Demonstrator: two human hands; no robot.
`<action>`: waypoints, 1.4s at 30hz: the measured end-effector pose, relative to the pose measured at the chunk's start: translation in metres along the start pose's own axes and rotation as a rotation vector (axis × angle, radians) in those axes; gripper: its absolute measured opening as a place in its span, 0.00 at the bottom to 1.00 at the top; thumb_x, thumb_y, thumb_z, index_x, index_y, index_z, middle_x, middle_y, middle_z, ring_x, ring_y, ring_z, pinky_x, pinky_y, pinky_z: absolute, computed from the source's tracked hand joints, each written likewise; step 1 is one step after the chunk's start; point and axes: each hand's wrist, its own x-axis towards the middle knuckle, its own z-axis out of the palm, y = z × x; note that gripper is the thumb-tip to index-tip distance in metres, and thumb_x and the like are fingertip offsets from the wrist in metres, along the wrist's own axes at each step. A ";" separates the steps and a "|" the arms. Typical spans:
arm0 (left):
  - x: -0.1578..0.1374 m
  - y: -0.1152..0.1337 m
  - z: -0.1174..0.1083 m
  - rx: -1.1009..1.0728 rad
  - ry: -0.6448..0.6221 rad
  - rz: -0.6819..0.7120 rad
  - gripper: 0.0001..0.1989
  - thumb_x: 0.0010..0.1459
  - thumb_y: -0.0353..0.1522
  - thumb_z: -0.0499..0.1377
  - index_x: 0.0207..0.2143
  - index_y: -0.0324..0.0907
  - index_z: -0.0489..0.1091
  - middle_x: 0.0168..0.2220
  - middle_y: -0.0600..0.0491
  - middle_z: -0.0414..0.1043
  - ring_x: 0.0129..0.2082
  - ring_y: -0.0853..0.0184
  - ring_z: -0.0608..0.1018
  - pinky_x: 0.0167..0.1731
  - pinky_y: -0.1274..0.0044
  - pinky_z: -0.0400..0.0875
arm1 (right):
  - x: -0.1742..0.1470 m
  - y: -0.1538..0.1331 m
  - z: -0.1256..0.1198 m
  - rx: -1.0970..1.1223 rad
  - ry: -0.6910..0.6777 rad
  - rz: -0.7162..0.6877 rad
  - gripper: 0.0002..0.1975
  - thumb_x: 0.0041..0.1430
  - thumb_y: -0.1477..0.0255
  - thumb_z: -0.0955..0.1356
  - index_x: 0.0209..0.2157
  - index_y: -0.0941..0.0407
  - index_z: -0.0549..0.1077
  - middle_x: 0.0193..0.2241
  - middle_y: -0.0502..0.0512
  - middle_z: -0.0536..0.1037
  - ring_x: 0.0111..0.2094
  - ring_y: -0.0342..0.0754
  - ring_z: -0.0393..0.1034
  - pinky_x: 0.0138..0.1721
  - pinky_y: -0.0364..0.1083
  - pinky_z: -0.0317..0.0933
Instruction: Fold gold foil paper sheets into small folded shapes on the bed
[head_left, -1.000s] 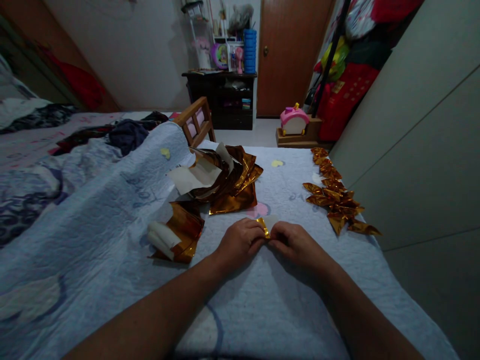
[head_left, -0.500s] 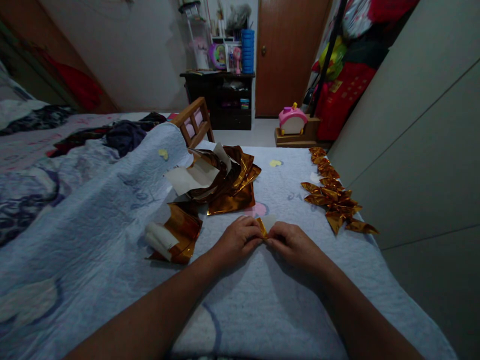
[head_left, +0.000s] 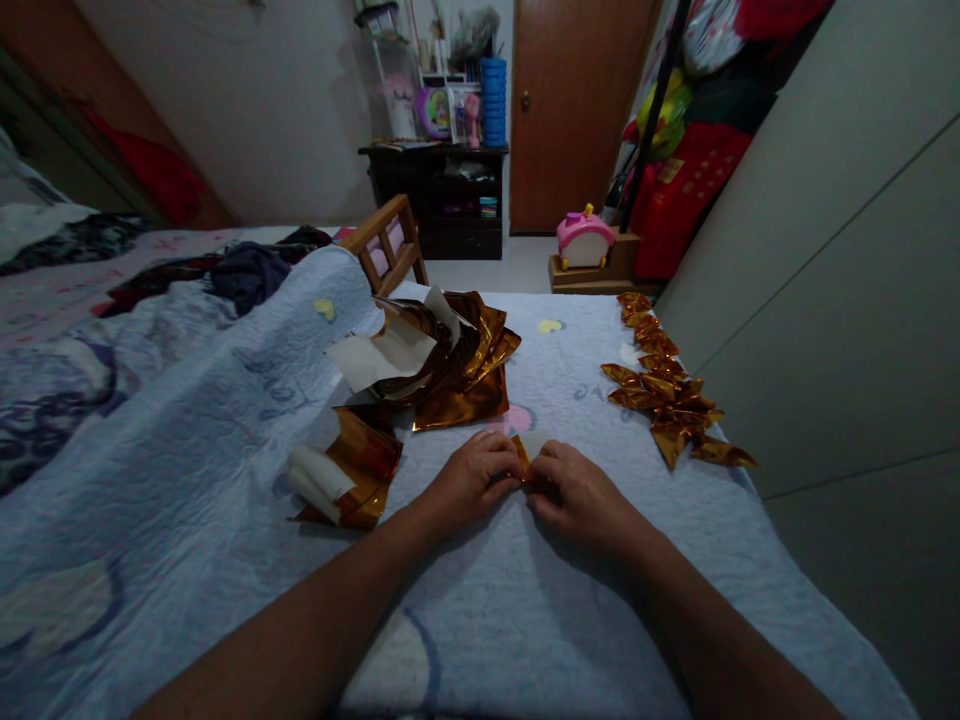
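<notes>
Between my hands a sheet of gold foil paper point(head_left: 520, 453) is partly folded, its pale backing showing behind the fingers. My left hand point(head_left: 480, 472) pinches it from the left. From the right, my right hand point(head_left: 568, 485) grips it with thumb and curled fingers, almost touching the left fingertips. Most of the sheet is hidden by the fingers. Left of my hands lies a small curled stack of gold foil paper point(head_left: 375, 470). Beyond it a larger fanned stack of gold foil paper point(head_left: 465, 400) shows white backs. Folded gold foil pieces point(head_left: 667, 400) form a row at the right.
A pale blue quilted cover point(head_left: 480, 620) lies under everything and rises at the left. A wooden rail point(head_left: 390, 240) stands beyond the stacks. A pink and white toy point(head_left: 585, 243) sits past the far edge. A pale cabinet point(head_left: 840, 330) borders the right side.
My right hand has shifted slightly left, closer to the left fingertips, and its fingers curl more over the foil paper. My left hand stays nearly still.
</notes>
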 end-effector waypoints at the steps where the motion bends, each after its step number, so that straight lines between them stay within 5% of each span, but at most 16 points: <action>1: 0.000 -0.001 0.000 0.002 -0.002 0.007 0.04 0.63 0.28 0.61 0.35 0.42 0.75 0.39 0.50 0.75 0.44 0.63 0.74 0.47 0.71 0.68 | 0.000 0.001 0.001 -0.015 0.005 -0.008 0.07 0.56 0.82 0.67 0.34 0.57 0.76 0.33 0.53 0.71 0.37 0.46 0.65 0.38 0.44 0.57; 15: -0.001 -0.001 0.003 0.056 0.073 0.023 0.06 0.62 0.25 0.58 0.36 0.41 0.75 0.38 0.50 0.77 0.40 0.64 0.77 0.41 0.74 0.70 | 0.004 0.008 0.007 -0.156 0.104 -0.032 0.09 0.62 0.81 0.65 0.38 0.57 0.78 0.36 0.57 0.75 0.40 0.49 0.68 0.42 0.46 0.59; 23: -0.003 0.006 0.004 0.160 0.007 0.077 0.05 0.63 0.29 0.58 0.36 0.41 0.75 0.38 0.48 0.77 0.40 0.62 0.76 0.43 0.69 0.70 | 0.001 0.008 0.002 -0.020 0.040 -0.055 0.07 0.60 0.80 0.66 0.32 0.58 0.76 0.34 0.54 0.75 0.38 0.47 0.68 0.42 0.45 0.59; 42: 0.000 0.015 0.003 0.122 -0.014 -0.198 0.03 0.63 0.29 0.59 0.35 0.41 0.72 0.39 0.49 0.70 0.43 0.60 0.71 0.46 0.68 0.67 | 0.004 0.012 -0.002 -0.015 0.012 0.112 0.08 0.65 0.76 0.65 0.34 0.58 0.75 0.33 0.55 0.78 0.34 0.46 0.69 0.37 0.44 0.57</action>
